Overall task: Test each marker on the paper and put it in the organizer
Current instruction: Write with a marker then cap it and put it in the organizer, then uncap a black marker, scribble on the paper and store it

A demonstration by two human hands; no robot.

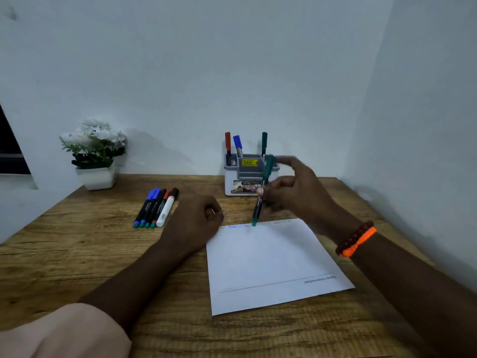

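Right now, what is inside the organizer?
Three markers stand in the organizer: a red one, a blue one and a green one. Their lower ends are hidden by its walls; the right hand covers its right side.

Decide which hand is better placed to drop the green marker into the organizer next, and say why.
The right hand. It already holds the green marker, just in front of the organizer. The left hand rests on the paper's corner, steadying it.
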